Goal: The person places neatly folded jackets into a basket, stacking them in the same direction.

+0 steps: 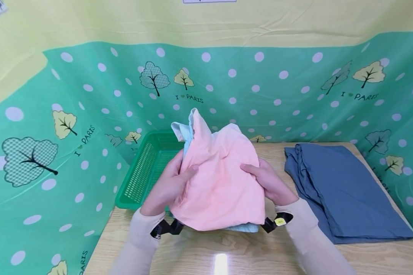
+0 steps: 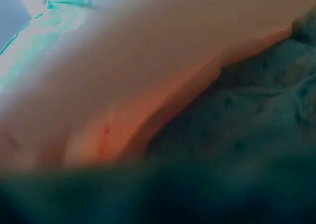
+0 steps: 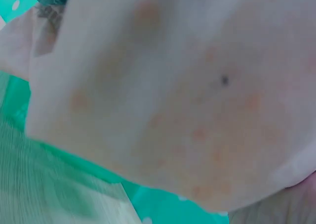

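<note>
A pink cloth [image 1: 223, 179] with light blue fabric [image 1: 185, 131] at its upper left and lower edge is held up in the middle of the head view. My left hand [image 1: 170, 181] grips its left side, thumb on the pink face. On the opposite side my right hand [image 1: 270, 179] pinches the cloth with the thumb in front. The other fingers are mostly hidden behind it. Close, blurred fabric [image 2: 237, 110] with small dark marks shows in the left wrist view. Pale spotted fabric [image 3: 163, 100] fills most of the right wrist view.
A green plastic basket [image 1: 126, 193] stands behind the cloth to the left, partly covered by it. Dark blue folded fabric [image 1: 347, 191] lies on the right of the wooden table [image 1: 192, 252]. A green patterned curtain [image 1: 261, 76] closes off the back and sides.
</note>
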Motion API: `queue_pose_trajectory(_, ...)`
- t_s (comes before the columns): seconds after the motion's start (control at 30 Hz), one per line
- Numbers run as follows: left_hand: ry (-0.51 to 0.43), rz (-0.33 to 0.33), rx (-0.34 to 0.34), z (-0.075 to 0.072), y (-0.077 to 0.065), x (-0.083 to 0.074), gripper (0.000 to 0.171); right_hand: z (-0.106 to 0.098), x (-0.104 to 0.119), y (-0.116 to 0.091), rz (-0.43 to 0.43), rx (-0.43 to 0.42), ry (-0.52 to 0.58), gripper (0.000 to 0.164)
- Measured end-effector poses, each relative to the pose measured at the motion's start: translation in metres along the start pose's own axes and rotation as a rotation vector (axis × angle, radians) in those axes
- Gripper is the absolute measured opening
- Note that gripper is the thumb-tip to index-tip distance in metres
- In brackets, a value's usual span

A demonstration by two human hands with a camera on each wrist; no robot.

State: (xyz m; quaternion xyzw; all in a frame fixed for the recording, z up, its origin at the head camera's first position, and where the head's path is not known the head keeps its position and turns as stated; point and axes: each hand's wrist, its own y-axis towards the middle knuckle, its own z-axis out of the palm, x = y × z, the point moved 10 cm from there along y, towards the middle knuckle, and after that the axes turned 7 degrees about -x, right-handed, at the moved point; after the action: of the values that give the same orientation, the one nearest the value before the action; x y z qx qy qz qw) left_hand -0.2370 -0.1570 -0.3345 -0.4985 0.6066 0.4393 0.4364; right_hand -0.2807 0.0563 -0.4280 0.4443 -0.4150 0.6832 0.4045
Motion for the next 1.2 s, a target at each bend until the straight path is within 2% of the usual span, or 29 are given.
queue_pose_trajectory(0.17, 0.009, -0.030, 0.017, -0.019, -0.004, -0.003, 0.055, 0.019, 0.007, 0.003, 0.001, 0.038, 0.017, 0.038)
queue_pose_trajectory(0.43, 0.100, -0.042, 0.003, -0.044, -0.003, -0.008, 0.055, 0.046, 0.012, 0.011, 0.025, 0.066, 0.054, 0.039)
queue_pose_trajectory(0.8, 0.166, -0.109, -0.037, -0.083, 0.004, -0.001, 0.052, 0.075, 0.012, 0.038, 0.062, 0.058, 0.078, 0.041)
queue_pose_trajectory(0.93, 0.151, -0.149, -0.027, -0.094, 0.010, 0.007, 0.056, 0.079, 0.008, 0.050, 0.058, 0.047, 0.072, 0.039)
queue_pose_trajectory(1.2, 0.137, -0.240, -0.029, -0.124, 0.019, 0.040, 0.056, 0.093, -0.010, 0.072, 0.062, 0.000, 0.039, 0.039)
